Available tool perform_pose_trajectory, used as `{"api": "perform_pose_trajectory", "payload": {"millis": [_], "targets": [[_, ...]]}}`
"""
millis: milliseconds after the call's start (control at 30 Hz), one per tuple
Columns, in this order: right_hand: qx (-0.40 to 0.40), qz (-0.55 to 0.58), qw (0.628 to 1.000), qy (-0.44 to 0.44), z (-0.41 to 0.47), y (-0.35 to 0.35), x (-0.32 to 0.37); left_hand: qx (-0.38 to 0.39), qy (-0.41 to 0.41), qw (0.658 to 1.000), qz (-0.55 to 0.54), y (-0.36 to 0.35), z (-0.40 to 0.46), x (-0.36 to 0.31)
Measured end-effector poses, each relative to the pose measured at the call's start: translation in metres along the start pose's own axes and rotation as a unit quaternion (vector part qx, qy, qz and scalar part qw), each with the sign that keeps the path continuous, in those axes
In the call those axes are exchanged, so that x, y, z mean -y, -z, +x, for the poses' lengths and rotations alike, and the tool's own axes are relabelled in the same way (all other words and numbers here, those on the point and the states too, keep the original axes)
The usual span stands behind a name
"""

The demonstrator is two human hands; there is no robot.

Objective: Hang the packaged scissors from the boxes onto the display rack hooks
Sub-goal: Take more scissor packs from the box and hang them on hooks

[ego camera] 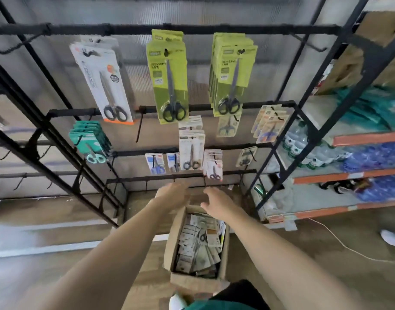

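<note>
Both hands reach forward empty, left hand [173, 194] and right hand [216, 201] with loose fingers above the cardboard box [197, 281] of packaged scissors [201, 242] on the floor. Best to lift one pack by its top, punched hole clear for a bare hook [205, 182].

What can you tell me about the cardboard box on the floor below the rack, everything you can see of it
The cardboard box is plain brown corrugated card, long and narrow, open at the top with its flaps folded out. It sits upright on the wood-look floor, just in front of the black display rack, one end toward the rack. It is filled with a loose jumble of packaged scissors, mostly pale cards. The left hand and right hand hover over its far end; whether either touches it is unclear.
</note>
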State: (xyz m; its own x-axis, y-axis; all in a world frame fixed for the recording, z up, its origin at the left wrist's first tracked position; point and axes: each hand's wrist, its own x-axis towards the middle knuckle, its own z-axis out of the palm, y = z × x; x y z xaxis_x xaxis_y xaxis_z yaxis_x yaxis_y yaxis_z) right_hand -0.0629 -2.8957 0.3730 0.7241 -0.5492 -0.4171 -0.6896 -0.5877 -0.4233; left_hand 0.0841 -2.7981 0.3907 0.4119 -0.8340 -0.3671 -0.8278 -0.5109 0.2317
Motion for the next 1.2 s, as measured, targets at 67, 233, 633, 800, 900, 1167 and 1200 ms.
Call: {"api": "perform_pose_trajectory", "payload": {"millis": [67,233,633,800,900,1167,1200], "targets": [[0.016,0.017,1.000,-0.019,-0.002,-0.011,-0.022,0.034,-0.004,0.999,0.003,-0.016,0.005,-0.015],[0.046,0.084,0.993,-0.069,0.000,-0.044,-0.081,0.090,-0.002,0.996,0.025,-0.058,0.026,-0.044],[0.062,0.261,0.937,-0.222,0.009,-0.145,-0.169,0.227,-0.042,0.966,0.116,-0.161,0.100,-0.073],[0.048,0.318,0.896,-0.305,0.035,-0.209,-0.173,0.277,-0.122,0.937,0.177,-0.222,0.152,-0.054],[0.036,0.367,0.858,-0.357,0.062,-0.264,-0.174,0.283,-0.174,0.917,0.219,-0.274,0.191,-0.027],[-0.001,0.469,0.755,-0.458,0.161,-0.438,-0.165,0.355,-0.243,0.868,0.247,-0.436,0.289,0.064],[-0.006,0.481,0.744,-0.464,0.173,-0.457,-0.162,0.357,-0.249,0.864,0.252,-0.454,0.299,0.077]]}}
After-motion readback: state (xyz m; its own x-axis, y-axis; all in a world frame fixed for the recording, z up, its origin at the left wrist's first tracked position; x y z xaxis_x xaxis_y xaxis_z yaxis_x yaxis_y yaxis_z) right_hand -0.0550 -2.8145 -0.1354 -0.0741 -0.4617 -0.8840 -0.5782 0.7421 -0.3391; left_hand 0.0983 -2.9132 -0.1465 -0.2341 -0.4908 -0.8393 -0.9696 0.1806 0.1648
